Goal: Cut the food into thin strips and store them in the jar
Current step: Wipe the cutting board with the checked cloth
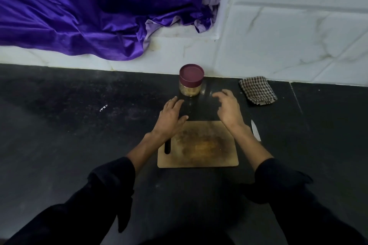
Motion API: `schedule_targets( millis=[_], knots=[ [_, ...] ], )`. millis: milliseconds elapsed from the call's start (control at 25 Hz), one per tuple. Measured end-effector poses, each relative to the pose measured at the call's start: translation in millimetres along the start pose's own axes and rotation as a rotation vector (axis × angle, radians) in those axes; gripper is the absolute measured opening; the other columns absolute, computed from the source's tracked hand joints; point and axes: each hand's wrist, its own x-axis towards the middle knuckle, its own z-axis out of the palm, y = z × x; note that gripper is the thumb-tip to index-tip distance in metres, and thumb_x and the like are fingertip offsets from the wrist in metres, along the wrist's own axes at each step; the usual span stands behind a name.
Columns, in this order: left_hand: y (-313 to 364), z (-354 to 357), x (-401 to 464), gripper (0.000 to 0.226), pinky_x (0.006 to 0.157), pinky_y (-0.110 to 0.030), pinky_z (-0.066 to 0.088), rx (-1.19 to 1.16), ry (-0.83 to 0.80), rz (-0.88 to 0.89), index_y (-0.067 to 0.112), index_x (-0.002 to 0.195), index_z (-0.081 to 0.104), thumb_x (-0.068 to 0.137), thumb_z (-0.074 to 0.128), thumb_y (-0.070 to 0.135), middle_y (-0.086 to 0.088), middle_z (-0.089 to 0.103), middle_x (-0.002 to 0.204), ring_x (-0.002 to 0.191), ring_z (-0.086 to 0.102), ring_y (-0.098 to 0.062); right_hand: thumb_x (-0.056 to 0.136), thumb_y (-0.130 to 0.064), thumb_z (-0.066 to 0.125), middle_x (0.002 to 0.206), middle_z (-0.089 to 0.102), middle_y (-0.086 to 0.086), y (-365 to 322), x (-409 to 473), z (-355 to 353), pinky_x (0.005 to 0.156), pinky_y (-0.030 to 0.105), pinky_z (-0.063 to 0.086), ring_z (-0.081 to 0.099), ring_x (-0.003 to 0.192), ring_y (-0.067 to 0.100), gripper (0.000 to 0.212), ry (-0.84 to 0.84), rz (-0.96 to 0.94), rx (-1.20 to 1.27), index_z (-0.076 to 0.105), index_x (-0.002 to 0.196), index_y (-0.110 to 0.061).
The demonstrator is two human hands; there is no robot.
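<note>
A: Where did the jar [190,82] stand?

B: On the dark bench [79,125], just beyond the far edge of the wooden cutting board [199,145] and close to the tiled wall. Its maroon lid [191,71] was on, and pale yellowish food showed through the glass below it.

A: And the hands?

B: Both were beyond the board's far edge, near the jar but apart from it. The left hand [171,113] had its fingers [175,103] nearly straight and held nothing; the right hand [229,108] had its fingers [220,93] loosely curved and spread, also empty.

A: The knife?

B: Its blade [255,130] lay just to the board's right, partly hidden by the right forearm. A checked cloth [257,90] sat well beyond the board's right corner.

A: What could have gone wrong?

B: I judged that a careless reach could knock the jar against the wall or tip it, since it was tall and smooth. The lid might also be only loosely seated, so lifting by it could drop the glass. And drawing the right arm back could brush the blade beside the board.
</note>
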Motion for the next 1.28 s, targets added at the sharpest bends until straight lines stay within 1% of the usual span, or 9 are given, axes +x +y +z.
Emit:
schedule_targets(
  millis=[120, 200, 320, 480, 680, 800, 920, 1120, 1280],
  knots=[
    [23.8, 8.9, -7.5, 0.062, 0.115, -0.048, 0.022, 0.032, -0.037, 0.023, 0.017, 0.147, 0.027, 0.094, 0.056, 0.029, -0.006, 0.015, 0.157, 0.145, 0.012, -0.025, 0.085, 0.003, 0.070, 0.130, 0.058, 0.011, 30.7, -20.5, -7.9, 0.095, 0.038, 0.052, 0.067, 0.103, 0.026, 0.036, -0.008, 0.011, 0.027, 0.068, 0.118, -0.011],
    [42.9, 18.1, -2.9, 0.063, 0.114, -0.047, 0.023, 0.057, -0.072, 0.038, 0.018, 0.147, 0.027, 0.093, 0.057, 0.029, -0.006, 0.016, 0.157, 0.144, 0.014, -0.024, 0.085, -0.001, 0.071, 0.124, 0.061, 0.010, 49.3, -26.8, -21.5, 0.096, 0.037, 0.051, 0.065, 0.105, 0.025, 0.031, -0.015, 0.022, 0.012, 0.070, 0.114, -0.012],
    [71.1, 35.6, 15.2, 0.064, 0.114, -0.049, 0.025, 0.098, -0.107, 0.075, 0.017, 0.146, 0.029, 0.092, 0.059, 0.030, -0.006, 0.019, 0.156, 0.144, 0.017, -0.025, 0.089, -0.003, 0.067, 0.127, 0.056, 0.008, 78.8, -27.3, -42.9, 0.096, 0.031, 0.048, 0.061, 0.111, 0.023, 0.031, -0.041, 0.026, -0.018, 0.067, 0.118, -0.014],
    [109.5, 66.1, 53.0, 0.065, 0.114, -0.048, 0.027, 0.139, -0.128, 0.104, 0.017, 0.145, 0.031, 0.090, 0.062, 0.031, -0.007, 0.022, 0.155, 0.143, 0.018, -0.025, 0.090, -0.006, 0.067, 0.127, 0.060, 0.009, 125.8, -11.6, -66.8, 0.098, 0.034, 0.048, 0.060, 0.114, 0.024, 0.031, -0.065, 0.068, -0.016, 0.068, 0.120, -0.012],
    [142.5, 95.0, 104.1, 0.066, 0.114, -0.048, 0.027, 0.226, -0.156, 0.088, 0.019, 0.145, 0.030, 0.089, 0.062, 0.029, -0.008, 0.020, 0.155, 0.143, 0.018, -0.026, 0.090, -0.006, 0.064, 0.126, 0.063, 0.010, 171.9, 29.1, -88.8, 0.097, 0.031, 0.044, 0.059, 0.115, 0.025, 0.029, -0.065, 0.105, -0.038, 0.068, 0.119, -0.010],
    [150.6, 105.1, 129.6, 0.066, 0.115, -0.049, 0.025, 0.267, -0.181, 0.078, 0.020, 0.146, 0.029, 0.089, 0.062, 0.028, -0.008, 0.018, 0.156, 0.144, 0.015, -0.026, 0.091, -0.007, 0.063, 0.130, 0.055, 0.015, 191.8, 62.2, -89.1, 0.101, 0.037, 0.042, 0.053, 0.119, 0.031, 0.033, -0.035, 0.178, -0.057, 0.063, 0.124, -0.009],
    [153.3, 112.4, 149.2, 0.067, 0.114, -0.050, 0.024, 0.311, -0.200, 0.081, 0.019, 0.146, 0.028, 0.089, 0.062, 0.027, -0.009, 0.018, 0.156, 0.145, 0.014, -0.026, 0.092, -0.017, 0.063, 0.134, 0.047, 0.020, 202.6, 93.4, -81.9, 0.104, 0.045, 0.042, 0.045, 0.124, 0.036, 0.043, -0.037, 0.290, -0.073, 0.052, 0.132, -0.005],
    [150.1, 123.3, 173.3, 0.065, 0.114, -0.050, 0.024, 0.345, -0.243, 0.096, 0.019, 0.146, 0.028, 0.090, 0.061, 0.026, -0.009, 0.016, 0.156, 0.145, 0.013, -0.027, 0.092, -0.033, 0.064, 0.136, 0.046, 0.022, 207.3, 125.6, -66.8, 0.102, 0.049, 0.041, 0.044, 0.126, 0.039, 0.056, -0.023, 0.395, -0.086, 0.044, 0.134, -0.002],
    [146.7, 127.6, 176.7, 0.066, 0.114, -0.050, 0.025, 0.336, -0.252, 0.092, 0.018, 0.146, 0.028, 0.090, 0.061, 0.025, -0.010, 0.017, 0.156, 0.144, 0.013, -0.027, 0.087, -0.019, 0.072, 0.134, 0.051, 0.021, 205.2, 139.3, -65.2, 0.101, 0.048, 0.045, 0.049, 0.123, 0.037, 0.056, -0.004, 0.503, 0.032, 0.044, 0.132, -0.001]
  ],
)
